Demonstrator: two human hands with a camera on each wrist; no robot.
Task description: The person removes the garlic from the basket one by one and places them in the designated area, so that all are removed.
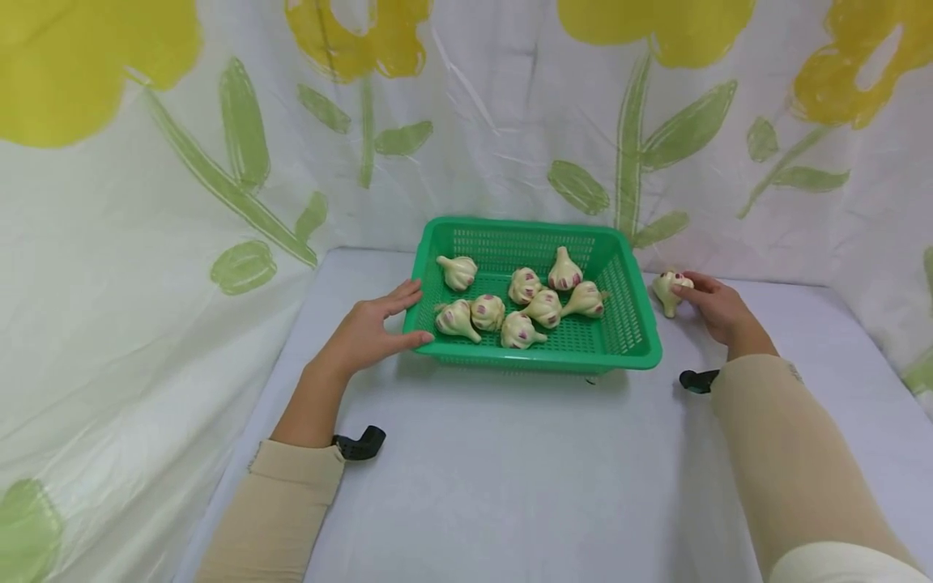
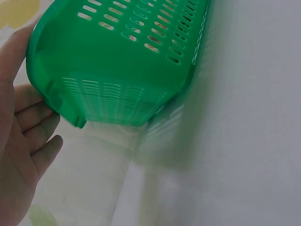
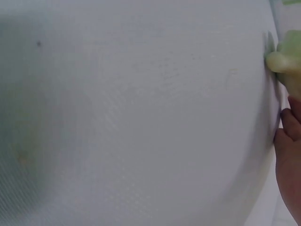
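Observation:
A green plastic basket with slotted walls holds several garlic bulbs, whitish with purple patches. At its left end, my left hand touches the rim with spread fingers, the thumb at the front corner. The left wrist view shows fingers lying along the outside of the basket rim. To the right of the basket, my right hand pinches a single garlic bulb by its right side, stem toward me. Only part of that bulb and the hand show in the right wrist view.
A white-covered table lies under the basket. Behind it and on the left hangs a white curtain printed with yellow flowers and green leaves. Dark wrist devices are worn at both cuffs.

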